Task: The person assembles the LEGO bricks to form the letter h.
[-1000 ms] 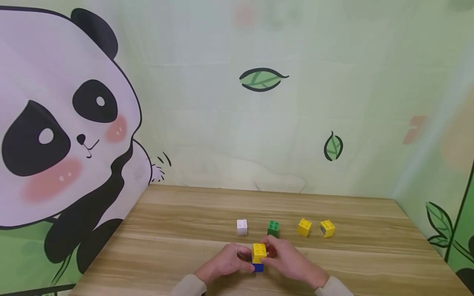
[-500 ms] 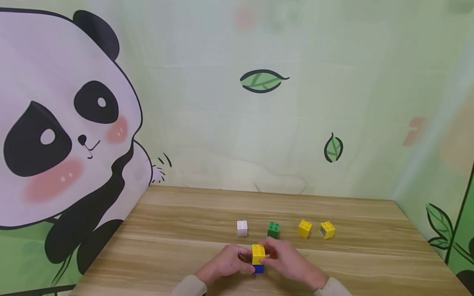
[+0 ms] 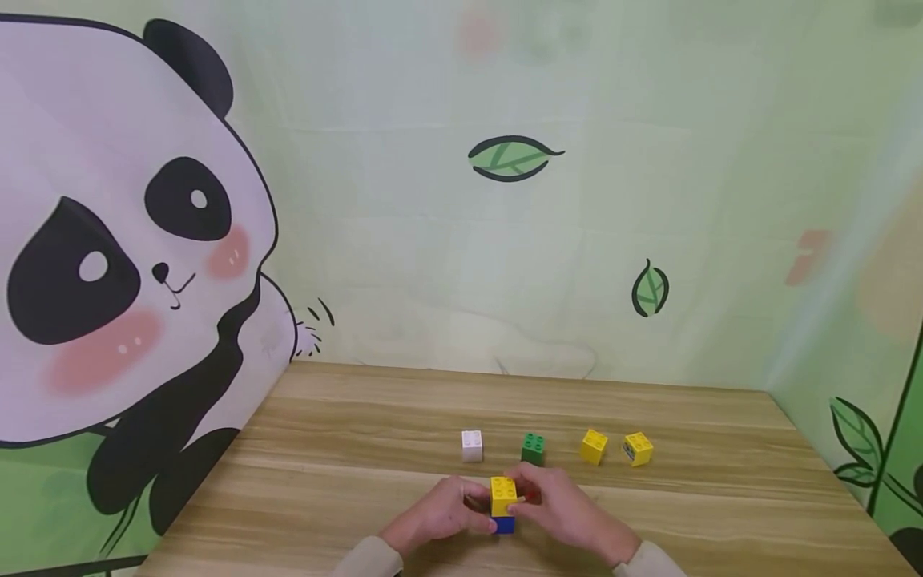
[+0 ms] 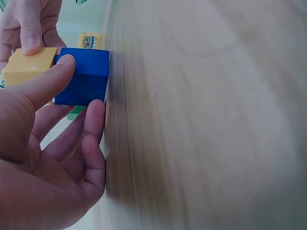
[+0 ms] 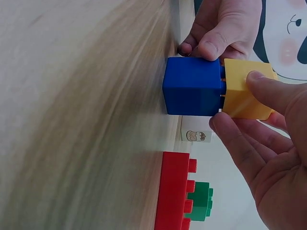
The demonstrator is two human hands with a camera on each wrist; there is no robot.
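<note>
My left hand [image 3: 450, 509] pinches a blue building brick [image 4: 84, 76] low at its sides, thumb on the near face and fingers behind. The blue brick stands on the wooden table. Above it is a yellow brick [image 3: 503, 498], which my right hand [image 3: 566, 506] holds between thumb and fingers. In the right wrist view the yellow brick [image 5: 247, 91] sits over the blue brick's studs, with a narrow gap where the studs still show. A red brick [image 5: 172, 191] lies on the table beside them, mostly hidden behind my right hand in the head view.
Farther back on the table [image 3: 346, 449] a white brick [image 3: 472, 446], a green brick [image 3: 534, 449] and two yellow bricks, one plain [image 3: 594, 446] and one with a printed picture [image 3: 638, 449], stand in a loose row. A panda-print cloth [image 3: 404, 240] hangs behind.
The yellow brick has shifted slightly left and stands more squarely over the blue one. Both hands keep nearly the same place and hold.
</note>
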